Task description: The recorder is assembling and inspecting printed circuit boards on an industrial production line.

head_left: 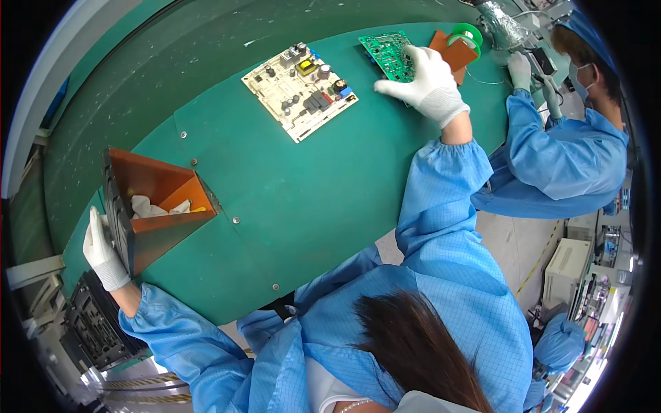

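Observation:
My right hand (428,84), in a white glove, reaches over the near right edge of a green circuit board (385,51). Its thumb and fingers are spread; whether they touch the board cannot be made out. To the left of it a cream circuit board (275,93) lies component side up, with capacitors and a yellow-wrapped transformer. My left hand (103,251), gloved too, is at the far left with fingers stretched out along the outer side of a black slotted panel (118,213). That panel stands against a brown open-topped box (162,230) with white cloth-like pieces inside.
A green mat (289,199) covers the curved table. Brown blocks (451,55) and a green-rimmed wire spool (467,40) sit at the far right. Beside them a co-worker (564,138) in blue works with gloved hands. Black slotted racks (100,323) stand at lower left.

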A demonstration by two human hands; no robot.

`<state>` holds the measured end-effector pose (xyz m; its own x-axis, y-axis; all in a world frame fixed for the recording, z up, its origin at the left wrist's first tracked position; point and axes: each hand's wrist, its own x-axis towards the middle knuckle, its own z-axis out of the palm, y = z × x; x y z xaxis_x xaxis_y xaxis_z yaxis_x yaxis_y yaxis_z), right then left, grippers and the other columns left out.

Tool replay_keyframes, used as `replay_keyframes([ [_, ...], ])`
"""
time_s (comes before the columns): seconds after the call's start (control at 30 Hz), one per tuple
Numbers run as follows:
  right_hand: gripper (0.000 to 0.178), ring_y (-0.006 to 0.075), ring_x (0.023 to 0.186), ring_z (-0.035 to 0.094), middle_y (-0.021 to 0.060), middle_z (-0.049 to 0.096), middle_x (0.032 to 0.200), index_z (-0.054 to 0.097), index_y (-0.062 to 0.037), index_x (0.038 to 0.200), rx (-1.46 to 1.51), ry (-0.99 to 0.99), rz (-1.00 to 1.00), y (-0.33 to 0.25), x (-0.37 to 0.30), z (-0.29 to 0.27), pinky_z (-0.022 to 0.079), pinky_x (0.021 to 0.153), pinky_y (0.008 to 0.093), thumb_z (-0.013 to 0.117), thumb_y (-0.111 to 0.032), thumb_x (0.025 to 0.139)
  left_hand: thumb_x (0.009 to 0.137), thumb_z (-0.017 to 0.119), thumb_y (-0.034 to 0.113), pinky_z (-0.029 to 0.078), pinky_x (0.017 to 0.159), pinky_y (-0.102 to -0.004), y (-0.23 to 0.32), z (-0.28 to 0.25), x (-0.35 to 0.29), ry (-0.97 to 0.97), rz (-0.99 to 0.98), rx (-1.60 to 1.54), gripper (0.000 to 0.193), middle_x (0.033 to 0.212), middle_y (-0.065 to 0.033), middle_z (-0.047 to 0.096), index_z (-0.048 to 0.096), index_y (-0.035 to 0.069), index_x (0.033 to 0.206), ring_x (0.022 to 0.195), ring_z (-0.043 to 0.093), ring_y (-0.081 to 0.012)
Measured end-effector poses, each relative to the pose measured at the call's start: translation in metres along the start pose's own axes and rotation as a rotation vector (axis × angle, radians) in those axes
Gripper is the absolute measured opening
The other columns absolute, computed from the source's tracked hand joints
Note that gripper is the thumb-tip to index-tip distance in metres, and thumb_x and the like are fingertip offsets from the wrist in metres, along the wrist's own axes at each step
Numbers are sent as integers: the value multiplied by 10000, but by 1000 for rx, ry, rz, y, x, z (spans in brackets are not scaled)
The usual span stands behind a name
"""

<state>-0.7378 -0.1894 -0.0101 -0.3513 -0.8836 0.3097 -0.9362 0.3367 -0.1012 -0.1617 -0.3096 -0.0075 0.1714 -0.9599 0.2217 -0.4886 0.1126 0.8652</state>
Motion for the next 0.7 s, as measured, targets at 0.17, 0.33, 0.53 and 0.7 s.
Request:
replay_keyframes([
  [0.17, 1044, 398, 1246, 525, 272, 507, 1341, 491, 16, 1373, -18, -65, -26, 7, 0, 13, 443, 1057, 427, 804, -650, 632, 1002, 589, 410, 299, 536, -211, 7, 4, -2, 18, -81, -56, 449, 656, 39, 531, 694, 10, 830, 579, 417, -40],
  [0.33, 1081, 395, 1246, 530, 272, 535, 1309, 474, 10, 1401, 35, -56, 54, 12, 3, 10, 446, 1058, 421, 791, -681, 633, 1003, 585, 412, 305, 540, -209, 2, -1, 0, -6, -78, -44, 449, 662, 38, 535, 689, 13, 826, 583, 424, -39],
  [0.53, 1150, 393, 1209, 561, 255, 567, 1275, 466, -19, 1423, 4, -89, 144, 7, 4, 3, 466, 1030, 423, 796, -728, 580, 1001, 587, 406, 310, 544, -207, 0, 1, 1, 4, -43, -19, 439, 668, 37, 536, 684, 18, 819, 590, 431, -38],
  [0.7, 1127, 364, 1181, 576, 184, 557, 1319, 449, -126, 1459, -212, 161, 7, -11, 3, -6, 486, 974, 442, 840, -626, 529, 998, 594, 405, 313, 547, -210, -4, 0, 2, 1, -13, 9, 434, 668, 36, 533, 686, 16, 830, 594, 434, -40],
])
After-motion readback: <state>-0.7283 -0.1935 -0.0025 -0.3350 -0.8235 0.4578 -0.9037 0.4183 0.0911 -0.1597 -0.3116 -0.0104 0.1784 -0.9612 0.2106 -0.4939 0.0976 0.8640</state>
